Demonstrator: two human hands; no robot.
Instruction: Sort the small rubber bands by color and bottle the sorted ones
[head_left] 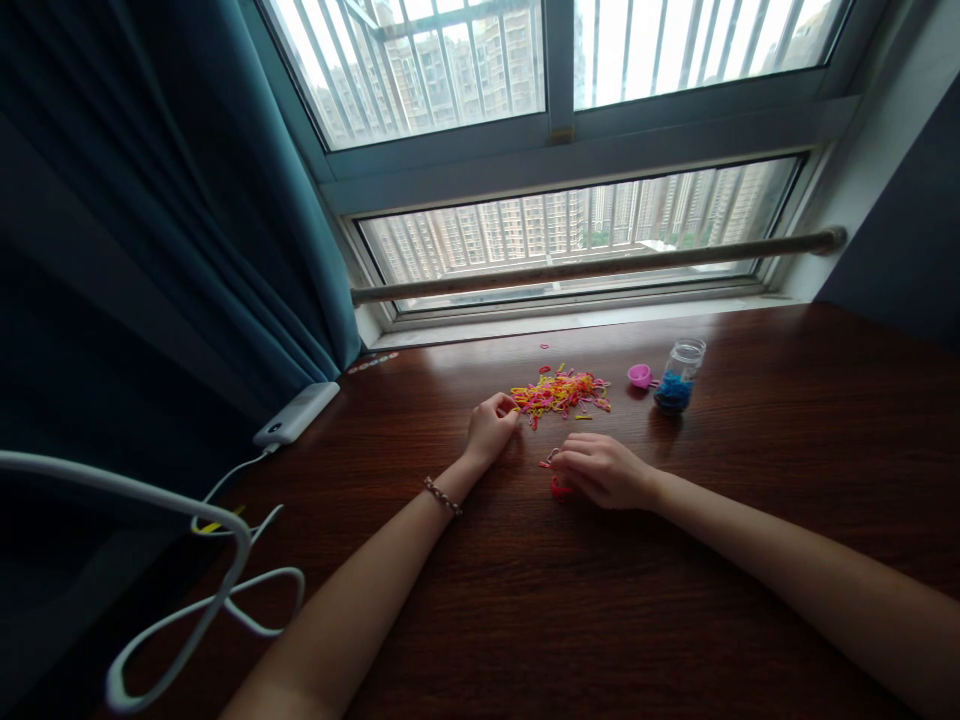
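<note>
A loose pile of small pink, yellow and red paper clips (562, 392) lies on the dark wooden table. At the pile's left edge, my left hand (491, 428) has thumb and fingertips pinched together; whatever is between them is too small to make out. My right hand (604, 468) is nearer to me, fingers drawn together and pointing left, low over the table. Beside its fingertips are a pale pink clip (551, 457) and a small red cluster of clips (558, 488), partly covered by the hand. Its grip is hidden.
A clear jar (679, 375) with blue pieces inside stands right of the pile, beside a pink scoop (640, 376). A white power bank (297, 414) with a white cable (225, 560) lies at left, near the blue curtain (247, 200). A barred window is behind the table.
</note>
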